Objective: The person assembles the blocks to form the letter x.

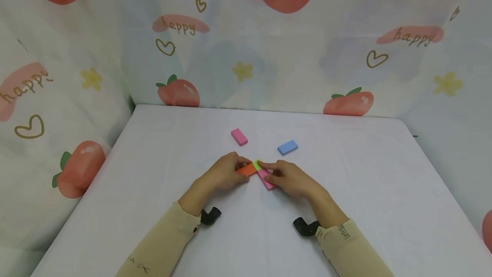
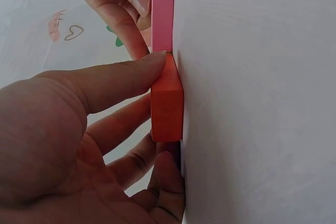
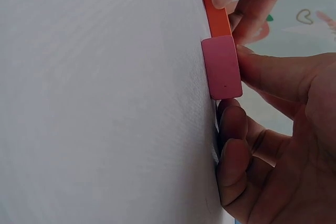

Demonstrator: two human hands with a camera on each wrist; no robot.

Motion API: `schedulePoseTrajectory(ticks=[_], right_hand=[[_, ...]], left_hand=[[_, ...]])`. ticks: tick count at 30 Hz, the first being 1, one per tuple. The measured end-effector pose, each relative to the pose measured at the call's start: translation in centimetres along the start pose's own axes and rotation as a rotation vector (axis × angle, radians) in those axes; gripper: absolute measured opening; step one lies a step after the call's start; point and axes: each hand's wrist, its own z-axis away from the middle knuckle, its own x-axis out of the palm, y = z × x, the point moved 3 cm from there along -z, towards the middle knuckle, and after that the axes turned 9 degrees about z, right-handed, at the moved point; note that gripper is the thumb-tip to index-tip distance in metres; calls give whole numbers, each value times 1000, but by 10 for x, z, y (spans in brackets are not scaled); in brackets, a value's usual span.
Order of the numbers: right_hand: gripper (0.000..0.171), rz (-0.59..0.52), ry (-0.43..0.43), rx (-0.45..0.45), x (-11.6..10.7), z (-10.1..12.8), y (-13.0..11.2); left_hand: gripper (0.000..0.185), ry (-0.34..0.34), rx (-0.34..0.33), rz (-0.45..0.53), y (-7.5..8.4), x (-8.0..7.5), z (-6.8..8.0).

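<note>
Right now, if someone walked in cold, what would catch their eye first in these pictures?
Probably the two hands meeting mid-table: the left hand holds an orange block, the right hand a pink block, with a small green block where they meet. Beyond them a second pink block and a blue block lie apart on the white table. Strawberry-print curtains surround it.

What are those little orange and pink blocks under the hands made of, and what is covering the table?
The small orange rectangular block and the pink rectangular block look like matte foam or soft rubber, eraser-like: dull faces, rounded edges, no shine. Wood or plastic cannot be ruled out. The white table cover looks like woven cloth, with a fine weave showing in the wrist views.
</note>
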Motion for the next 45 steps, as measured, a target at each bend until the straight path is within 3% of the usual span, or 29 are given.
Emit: schedulePoseTrajectory(ticks=[24,45], right_hand=[[48,3,12,25,8,3,4],[46,62,45,1,5,-1,-4]], left_hand=[[45,3,52,-26,-1,5,0],[46,10,45,-23,-2,-1,-2]])
